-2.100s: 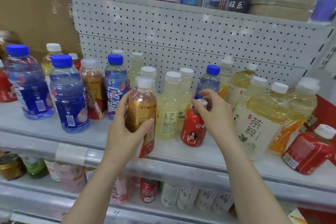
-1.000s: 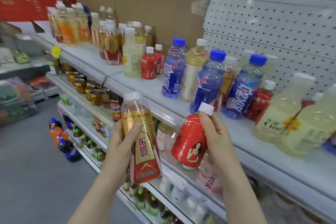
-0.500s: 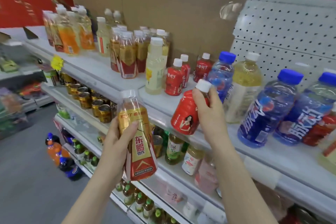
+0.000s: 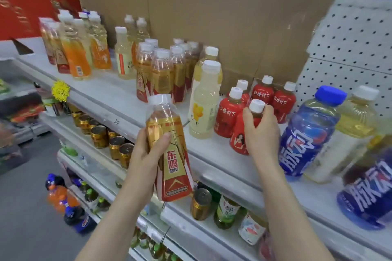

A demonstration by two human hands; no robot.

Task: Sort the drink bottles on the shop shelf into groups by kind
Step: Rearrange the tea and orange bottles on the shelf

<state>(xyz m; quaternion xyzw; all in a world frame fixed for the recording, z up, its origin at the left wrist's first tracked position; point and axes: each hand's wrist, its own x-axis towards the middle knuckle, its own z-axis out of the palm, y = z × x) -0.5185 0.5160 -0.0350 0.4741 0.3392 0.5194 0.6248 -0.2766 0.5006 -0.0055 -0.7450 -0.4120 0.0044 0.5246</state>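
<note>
Gripping a gold-and-red bottle [image 4: 172,167] is the left hand [image 4: 145,161]; the right hand [image 4: 263,133] clasps a red white-capped bottle [image 4: 238,139].

I logged a gold-and-red bottle [image 4: 174,167] with amber drink, a red bottle [image 4: 237,133] with white cap, a blue bottle [image 4: 303,133] with white lettering, a pale yellow bottle [image 4: 203,108], brown cardboard [image 4: 212,17], and a white pegboard [image 4: 350,38] dotted with dark holes.
</note>
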